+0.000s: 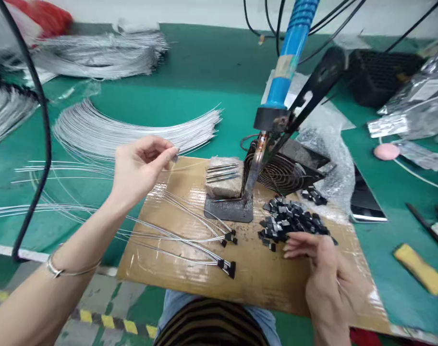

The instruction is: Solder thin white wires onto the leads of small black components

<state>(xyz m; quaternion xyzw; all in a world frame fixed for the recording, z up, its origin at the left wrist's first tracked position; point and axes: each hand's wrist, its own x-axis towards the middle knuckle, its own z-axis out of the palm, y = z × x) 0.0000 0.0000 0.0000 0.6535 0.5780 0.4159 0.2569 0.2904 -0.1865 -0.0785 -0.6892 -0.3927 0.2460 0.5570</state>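
Lying on the broad green table (212,86) is a flat brown cardboard sheet (262,283), with a curved bundle of thin white wires (132,127) behind its left part. The right hand (329,274) is loosely curled, its fingertips beside the pile of small black angular pieces (291,218); whether it holds one, I cannot tell. The left hand (143,161) pinches, it seems, one thin pale wire (190,166), which should be light and springy, best held near its end. Each piece is probably light and hard, best taken by its sides.
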